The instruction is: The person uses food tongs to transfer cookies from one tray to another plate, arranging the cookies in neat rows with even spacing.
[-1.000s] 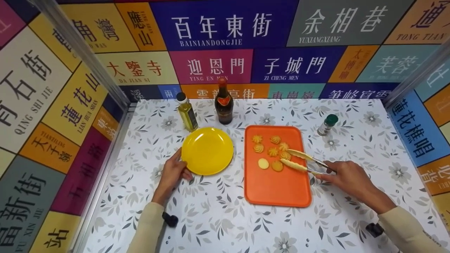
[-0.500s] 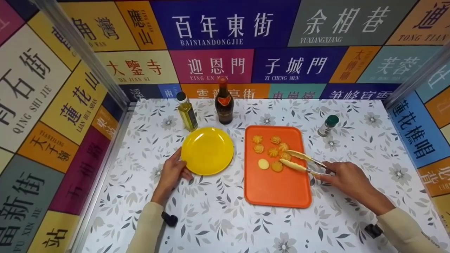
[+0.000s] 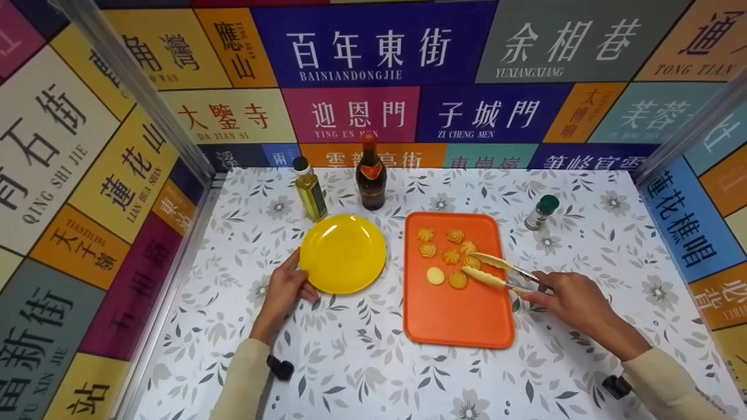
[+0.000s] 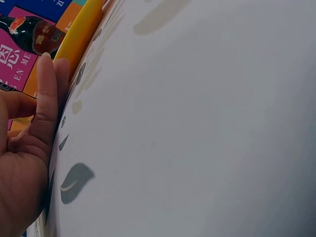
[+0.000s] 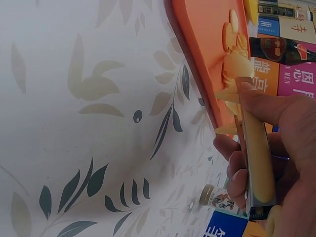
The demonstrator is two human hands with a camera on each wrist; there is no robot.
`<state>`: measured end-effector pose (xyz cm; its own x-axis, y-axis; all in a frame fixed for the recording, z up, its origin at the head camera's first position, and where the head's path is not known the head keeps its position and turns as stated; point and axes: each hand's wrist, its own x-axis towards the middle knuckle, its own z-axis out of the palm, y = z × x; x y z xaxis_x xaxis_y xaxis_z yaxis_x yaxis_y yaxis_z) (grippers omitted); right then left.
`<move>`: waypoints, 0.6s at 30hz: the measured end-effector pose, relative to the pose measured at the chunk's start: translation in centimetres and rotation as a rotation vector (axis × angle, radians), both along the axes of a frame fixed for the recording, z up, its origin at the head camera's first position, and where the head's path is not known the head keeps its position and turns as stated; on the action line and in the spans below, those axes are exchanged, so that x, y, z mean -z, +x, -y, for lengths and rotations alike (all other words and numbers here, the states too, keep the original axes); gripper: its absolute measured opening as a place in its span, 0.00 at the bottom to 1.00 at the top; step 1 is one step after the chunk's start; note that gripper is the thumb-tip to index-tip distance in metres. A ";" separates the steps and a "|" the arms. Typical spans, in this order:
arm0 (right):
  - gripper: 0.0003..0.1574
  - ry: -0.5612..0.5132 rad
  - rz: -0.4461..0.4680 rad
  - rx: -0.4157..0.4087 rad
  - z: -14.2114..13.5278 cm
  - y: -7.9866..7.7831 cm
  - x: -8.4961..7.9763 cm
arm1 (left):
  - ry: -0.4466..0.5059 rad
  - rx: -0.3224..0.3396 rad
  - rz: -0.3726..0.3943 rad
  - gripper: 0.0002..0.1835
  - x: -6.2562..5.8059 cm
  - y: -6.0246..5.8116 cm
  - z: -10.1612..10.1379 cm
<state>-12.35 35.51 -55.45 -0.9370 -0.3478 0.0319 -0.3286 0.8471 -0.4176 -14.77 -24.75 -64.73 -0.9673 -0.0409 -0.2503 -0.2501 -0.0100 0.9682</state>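
My left hand (image 3: 285, 283) holds the left rim of a round yellow plate (image 3: 343, 254), its thumb at the edge; in the left wrist view, other fingers (image 4: 47, 89) lie straight along the tabletop. With my right hand (image 3: 575, 300) I grip kitchen tongs (image 3: 513, 271) with pale yellow tips. Those tips reach over an orange tray (image 3: 458, 321), spread on either side of a swirled cookie (image 3: 471, 262). Several more piped cookies (image 3: 451, 256) lie on the tray, along with a smooth pale round cookie (image 3: 435, 276) and a browner one (image 3: 458, 280).
Behind the plate stand an oil bottle (image 3: 311, 191) with a black cap and a dark sauce bottle (image 3: 371, 178). A green-capped shaker (image 3: 541, 212) is at the back right. Panels with printed signs (image 3: 373, 52) enclose the flower-patterned table (image 3: 362, 373).
The head view has shifted slightly, so the whole scene sits a little lower. Neither hand, the tongs nor the cookies have clearly moved on the table.
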 end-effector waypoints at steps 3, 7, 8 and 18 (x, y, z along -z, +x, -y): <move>0.32 -0.007 -0.016 -0.004 -0.1 0.1 0.1 | 0.000 -0.008 0.020 0.37 0.1 0.2 0.1; 0.32 -0.019 -0.029 0.008 -0.2 0.3 0.1 | 0.002 -0.006 0.019 0.37 0.1 0.2 0.0; 0.32 -0.022 -0.037 0.007 -0.3 0.2 0.1 | 0.001 -0.006 0.011 0.37 0.1 0.2 0.0; 0.34 -0.036 -0.099 -0.001 0.4 -0.6 -0.4 | -0.015 0.001 -0.036 0.36 0.2 0.1 0.1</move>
<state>-12.93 35.15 -55.08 -0.9282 -0.3461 0.1365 -0.3708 0.8318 -0.4130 -14.67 -24.83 -64.93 -0.9757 -0.0439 -0.2149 -0.2153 0.0052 0.9765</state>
